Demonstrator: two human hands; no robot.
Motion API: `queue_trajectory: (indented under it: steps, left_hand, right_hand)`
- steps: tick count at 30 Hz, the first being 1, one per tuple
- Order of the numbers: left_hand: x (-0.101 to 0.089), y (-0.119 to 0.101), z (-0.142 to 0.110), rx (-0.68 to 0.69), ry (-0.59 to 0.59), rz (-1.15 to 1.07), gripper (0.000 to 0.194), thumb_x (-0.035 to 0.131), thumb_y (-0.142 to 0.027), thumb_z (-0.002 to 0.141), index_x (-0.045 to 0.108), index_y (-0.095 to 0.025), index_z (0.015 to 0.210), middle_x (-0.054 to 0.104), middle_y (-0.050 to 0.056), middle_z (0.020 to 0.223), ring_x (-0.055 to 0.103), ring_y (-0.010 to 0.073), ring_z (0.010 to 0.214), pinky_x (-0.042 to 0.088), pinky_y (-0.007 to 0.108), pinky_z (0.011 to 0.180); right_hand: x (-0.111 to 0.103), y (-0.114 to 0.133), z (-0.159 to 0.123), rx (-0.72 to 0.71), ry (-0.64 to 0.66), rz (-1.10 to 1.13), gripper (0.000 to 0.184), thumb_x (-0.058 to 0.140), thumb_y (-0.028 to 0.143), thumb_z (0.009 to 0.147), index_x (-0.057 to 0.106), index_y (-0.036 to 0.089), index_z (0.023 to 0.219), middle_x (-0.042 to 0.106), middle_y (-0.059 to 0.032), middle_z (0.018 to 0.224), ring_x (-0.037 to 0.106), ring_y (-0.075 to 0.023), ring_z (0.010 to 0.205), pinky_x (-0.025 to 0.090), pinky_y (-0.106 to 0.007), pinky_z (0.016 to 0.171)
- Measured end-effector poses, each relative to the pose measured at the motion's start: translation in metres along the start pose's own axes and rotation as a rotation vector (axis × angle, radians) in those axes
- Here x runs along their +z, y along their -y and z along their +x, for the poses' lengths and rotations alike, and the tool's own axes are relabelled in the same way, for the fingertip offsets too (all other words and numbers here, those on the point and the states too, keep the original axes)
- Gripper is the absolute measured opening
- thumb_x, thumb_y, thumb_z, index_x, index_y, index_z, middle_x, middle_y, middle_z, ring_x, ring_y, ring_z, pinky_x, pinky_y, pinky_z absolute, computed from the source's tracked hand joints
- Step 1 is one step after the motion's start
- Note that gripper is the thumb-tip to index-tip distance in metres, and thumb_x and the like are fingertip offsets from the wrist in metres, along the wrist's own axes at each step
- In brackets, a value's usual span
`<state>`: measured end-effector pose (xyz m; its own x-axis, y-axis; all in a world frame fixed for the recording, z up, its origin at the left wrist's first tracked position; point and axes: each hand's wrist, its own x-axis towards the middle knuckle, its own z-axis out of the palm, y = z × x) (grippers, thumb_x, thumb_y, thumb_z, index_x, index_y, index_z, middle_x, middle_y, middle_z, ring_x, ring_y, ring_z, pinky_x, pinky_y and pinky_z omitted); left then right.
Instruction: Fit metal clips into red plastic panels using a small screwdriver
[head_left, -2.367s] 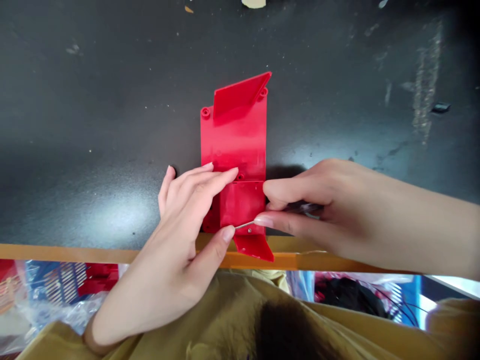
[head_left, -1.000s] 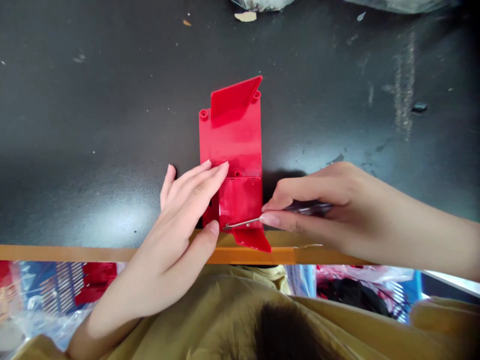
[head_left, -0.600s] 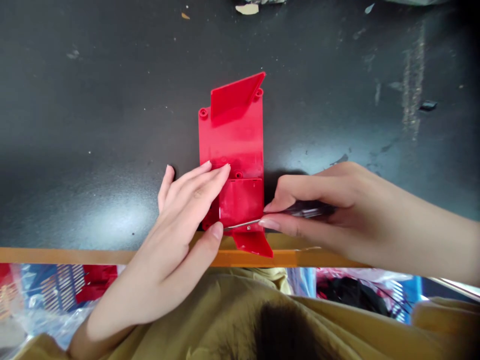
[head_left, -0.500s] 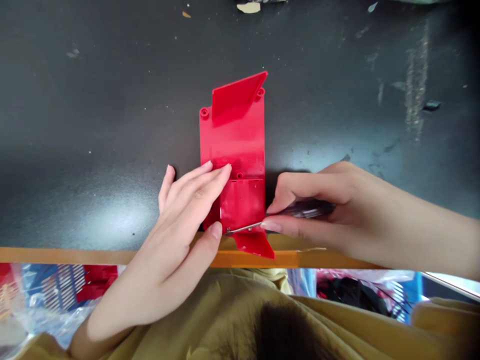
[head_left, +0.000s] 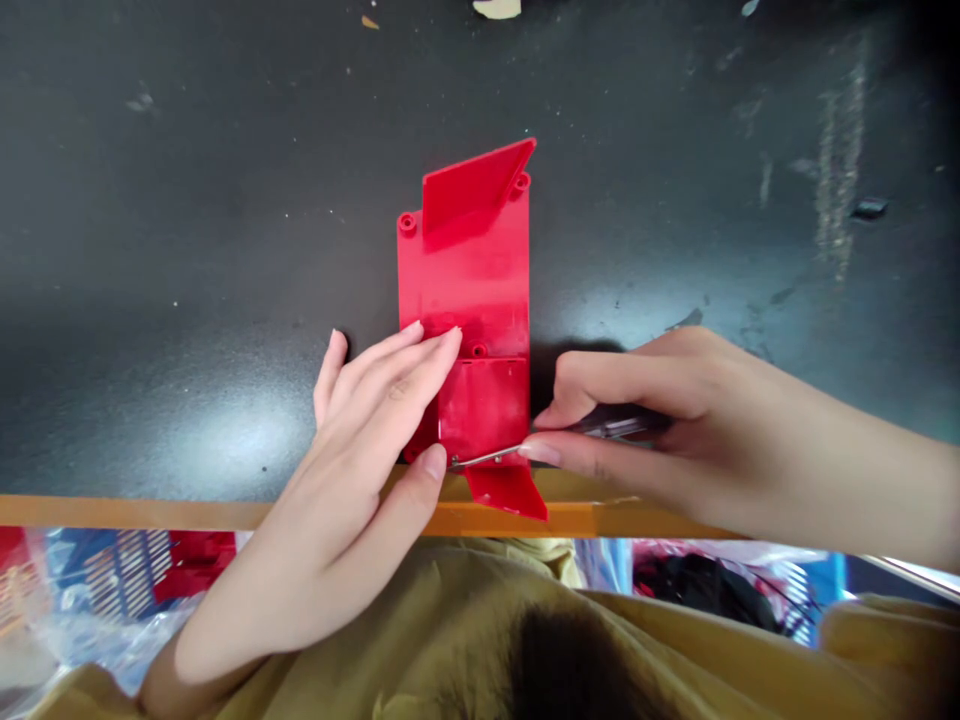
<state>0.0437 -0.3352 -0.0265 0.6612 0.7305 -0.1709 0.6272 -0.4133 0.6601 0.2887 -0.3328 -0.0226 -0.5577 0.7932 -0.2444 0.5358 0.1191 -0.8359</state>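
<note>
Our L hand (head_left: 367, 480) lies flat, open on red plastic panel (head_left: 465, 280), long axis up frame; R hand (head_left: 622, 440) pinches screwdriver (head_left: 487, 457) at its lower edge.

Your left hand (head_left: 367, 440) rests on the plastic panel (head_left: 465, 270), which lies on the table (head_left: 187, 200). To its right, your right hand (head_left: 637, 420) holds a screwdriver (head_left: 487, 458) against the panel. Plastic bags (head_left: 97, 640) lie on your side of the table's edge.
</note>
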Motion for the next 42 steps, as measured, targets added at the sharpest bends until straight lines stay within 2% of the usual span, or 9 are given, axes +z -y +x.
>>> queue_trajectory:
  steps: [8,12,19,22,29,36,42]
  left_hand:
    - [0.001,0.000,0.000,-0.001,-0.003,0.003,0.055,0.036,-0.018,0.101,0.024,-0.020,0.154,0.035,0.000,0.159,0.023,0.0139,0.150,-0.001,0.037,0.127]
    - [0.000,0.000,-0.001,-0.005,0.000,-0.002,0.055,0.036,-0.019,0.101,0.024,-0.021,0.154,0.035,0.000,0.159,0.024,0.0147,0.150,0.000,0.038,0.127]
    - [0.001,0.000,0.001,-0.004,0.004,-0.008,0.057,0.039,-0.021,0.100,0.023,-0.021,0.155,0.036,0.002,0.158,0.025,0.0160,0.149,-0.001,0.040,0.127]
    - [0.002,0.000,0.001,-0.001,0.008,0.000,0.059,0.042,-0.022,0.099,0.022,-0.021,0.155,0.037,0.002,0.157,0.024,0.0174,0.150,-0.002,0.042,0.127]
    - [-0.002,-0.002,0.000,-0.012,0.049,-0.012,0.059,0.043,-0.025,0.100,0.022,-0.022,0.155,0.037,0.003,0.156,0.026,0.0201,0.149,-0.001,0.044,0.128]
    - [-0.004,-0.005,0.001,-0.039,0.063,-0.029,0.058,0.042,-0.026,0.100,0.024,-0.024,0.155,0.039,0.004,0.153,0.028,0.0227,0.148,0.002,0.050,0.127]
    - [-0.009,-0.001,0.001,-0.013,0.097,-0.050,0.059,0.037,-0.021,0.100,0.020,-0.028,0.156,0.033,-0.001,0.160,0.026,0.0231,0.150,0.006,0.053,0.126]
  right_hand:
    - [0.000,0.000,-0.001,0.017,0.005,0.043,0.023,0.058,0.036,0.095,0.057,0.022,0.077,0.046,0.0088,0.047,0.031,-0.0072,0.040,0.032,-0.026,0.047]
    - [0.001,0.000,-0.002,0.020,-0.006,0.005,0.024,0.057,0.038,0.095,0.058,0.022,0.078,0.042,0.0103,0.045,0.026,-0.0063,0.039,0.031,-0.025,0.046]
    - [0.001,0.003,-0.002,0.021,0.007,-0.018,0.026,0.053,0.037,0.097,0.059,0.021,0.078,0.055,0.0067,0.054,0.034,-0.0061,0.041,0.028,-0.025,0.045]
    - [0.000,0.005,-0.002,0.064,0.008,-0.041,0.030,0.051,0.039,0.097,0.059,0.021,0.075,0.051,0.0052,0.052,0.031,-0.0076,0.041,0.025,-0.027,0.044]
    - [-0.002,0.006,-0.002,0.025,0.039,-0.090,0.029,0.050,0.038,0.098,0.055,0.022,0.074,0.032,0.0075,0.050,0.023,-0.0077,0.042,0.018,-0.026,0.041]
    - [0.000,0.005,0.000,0.052,0.055,-0.026,0.029,0.051,0.037,0.097,0.051,0.021,0.072,0.034,0.0071,0.051,0.024,-0.0071,0.042,0.016,-0.027,0.041]
    - [0.002,0.008,-0.003,0.101,0.065,0.003,0.031,0.048,0.036,0.098,0.053,0.021,0.072,0.037,0.0062,0.053,0.027,-0.0074,0.044,0.019,-0.026,0.043]
